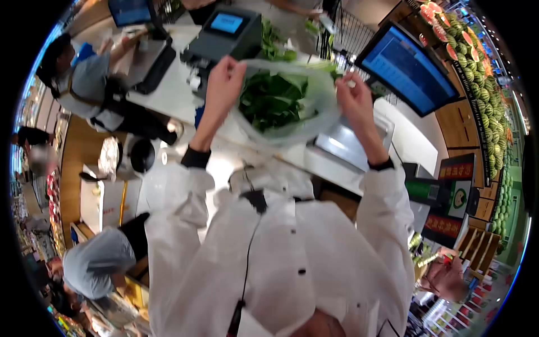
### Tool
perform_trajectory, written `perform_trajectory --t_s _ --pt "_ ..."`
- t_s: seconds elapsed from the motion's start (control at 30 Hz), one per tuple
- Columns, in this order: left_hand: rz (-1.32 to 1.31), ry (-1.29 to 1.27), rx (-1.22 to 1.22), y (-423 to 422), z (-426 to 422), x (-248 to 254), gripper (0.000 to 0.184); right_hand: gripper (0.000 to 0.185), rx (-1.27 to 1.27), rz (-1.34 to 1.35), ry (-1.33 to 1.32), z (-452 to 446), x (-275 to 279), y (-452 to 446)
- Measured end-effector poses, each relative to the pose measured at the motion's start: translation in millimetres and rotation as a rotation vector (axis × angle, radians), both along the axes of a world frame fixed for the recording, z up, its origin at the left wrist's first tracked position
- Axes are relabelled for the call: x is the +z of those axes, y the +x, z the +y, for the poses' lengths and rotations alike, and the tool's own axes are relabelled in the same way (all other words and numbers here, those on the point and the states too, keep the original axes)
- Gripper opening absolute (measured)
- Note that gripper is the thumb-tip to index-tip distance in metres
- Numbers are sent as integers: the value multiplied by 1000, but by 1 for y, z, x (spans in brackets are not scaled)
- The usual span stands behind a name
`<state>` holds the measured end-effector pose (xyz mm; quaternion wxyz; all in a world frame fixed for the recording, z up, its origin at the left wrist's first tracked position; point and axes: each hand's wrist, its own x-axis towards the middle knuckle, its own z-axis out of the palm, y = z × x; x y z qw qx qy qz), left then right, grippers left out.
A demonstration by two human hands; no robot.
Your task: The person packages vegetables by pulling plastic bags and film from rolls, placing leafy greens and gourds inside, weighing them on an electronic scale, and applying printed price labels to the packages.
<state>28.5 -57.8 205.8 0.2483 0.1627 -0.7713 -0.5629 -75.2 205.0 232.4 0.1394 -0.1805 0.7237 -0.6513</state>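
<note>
Between my two hands hangs a clear plastic bag with dark green leafy vegetables in it. My left hand pinches the bag's upper left edge, fingers closed. At the upper right edge, my right hand is closed on the plastic as well. The bag is held up over the white counter, in front of my chest. Below my right hand lies a flat metal scale plate.
A dark label printer or scale unit stands behind my left hand. A large monitor is at the right. More greens lie at the counter's far side. A co-worker stands at the left; stacked watermelons line the far right.
</note>
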Motion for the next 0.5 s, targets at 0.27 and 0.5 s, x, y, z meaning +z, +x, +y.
perform_trajectory --t_s 0.27,0.5 --pt "-51 186 44 -4 -18 -16 24 15 101 221 220 19 -40 4" --pt "-144 193 -63 17 -10 -25 23 25 137 362 306 43 -74 33"
